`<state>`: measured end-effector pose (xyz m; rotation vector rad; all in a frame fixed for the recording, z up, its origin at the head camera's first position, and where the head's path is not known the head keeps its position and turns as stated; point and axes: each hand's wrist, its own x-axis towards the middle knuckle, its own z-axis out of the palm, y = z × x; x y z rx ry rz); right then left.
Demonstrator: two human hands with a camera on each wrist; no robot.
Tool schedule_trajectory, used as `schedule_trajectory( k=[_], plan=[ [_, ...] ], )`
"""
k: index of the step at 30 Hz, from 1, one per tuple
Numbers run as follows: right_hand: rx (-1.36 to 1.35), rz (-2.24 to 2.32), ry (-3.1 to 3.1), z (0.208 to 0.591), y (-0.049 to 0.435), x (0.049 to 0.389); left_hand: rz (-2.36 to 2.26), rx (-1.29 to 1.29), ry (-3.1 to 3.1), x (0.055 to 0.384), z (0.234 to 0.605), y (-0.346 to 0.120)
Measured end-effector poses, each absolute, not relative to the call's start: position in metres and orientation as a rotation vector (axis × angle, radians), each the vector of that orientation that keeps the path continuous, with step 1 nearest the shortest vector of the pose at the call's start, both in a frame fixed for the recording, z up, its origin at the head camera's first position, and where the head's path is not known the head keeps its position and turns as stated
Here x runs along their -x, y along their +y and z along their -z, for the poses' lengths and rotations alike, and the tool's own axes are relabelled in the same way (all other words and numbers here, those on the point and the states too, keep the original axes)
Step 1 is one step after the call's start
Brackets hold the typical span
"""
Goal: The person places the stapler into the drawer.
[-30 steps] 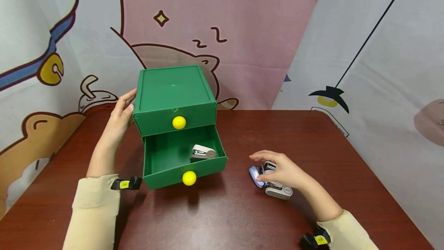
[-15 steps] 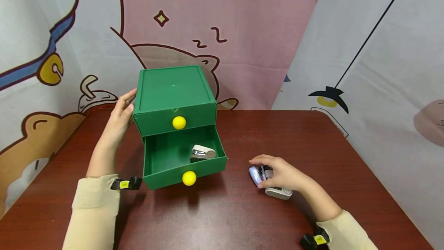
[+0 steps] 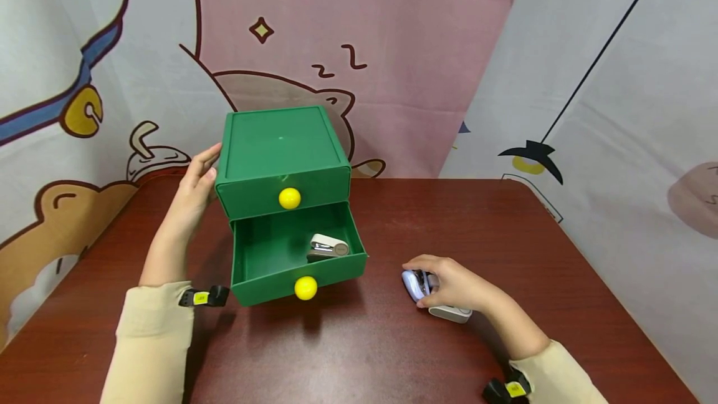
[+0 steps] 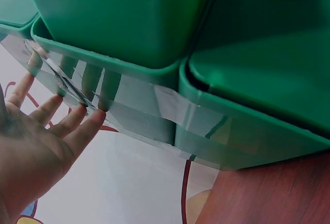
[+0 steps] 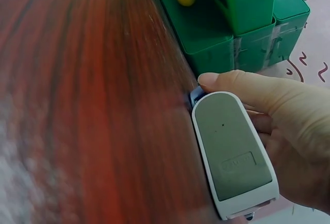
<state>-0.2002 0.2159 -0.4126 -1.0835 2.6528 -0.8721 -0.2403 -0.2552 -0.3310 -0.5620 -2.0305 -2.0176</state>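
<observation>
A green two-drawer box (image 3: 283,142) with yellow knobs stands on the table, its lower drawer (image 3: 263,260) pulled out. Inside that drawer lies a white and grey mini stapler (image 3: 328,247). My left hand (image 3: 196,189) rests against the box's left side; in the left wrist view its spread fingertips touch the taped side. To the right of the box, my right hand (image 3: 457,284) pinches a light blue stapler (image 3: 414,285) between thumb and fingers. Right beside it, partly under the hand, is a white-rimmed grey stapler (image 5: 234,152). The palm hides what lies beneath.
The brown wooden table (image 3: 359,354) reaches forward to a printed cloth backdrop (image 3: 415,67). A yellow knob (image 3: 305,288) sticks out from the lower drawer toward the front. The upper drawer (image 3: 252,199) is closed above it.
My right hand has lowered slightly, and its thumb and fingers have closed in around the light blue stapler. The left hand and the drawer box have stayed where they were.
</observation>
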Motion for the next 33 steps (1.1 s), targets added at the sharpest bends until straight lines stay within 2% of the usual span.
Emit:
schedule_trajectory(
  k=[16,33],
  plan=[
    [1.093,1.101,2.636,0.416,0.216,0.2,2.019,0.581,-2.026,0.241,0.331,-0.256],
    [1.087,1.249,2.698,0.389,0.204,0.188,2.017,0.58,-2.022,0.241,0.332,-0.255]
  ],
)
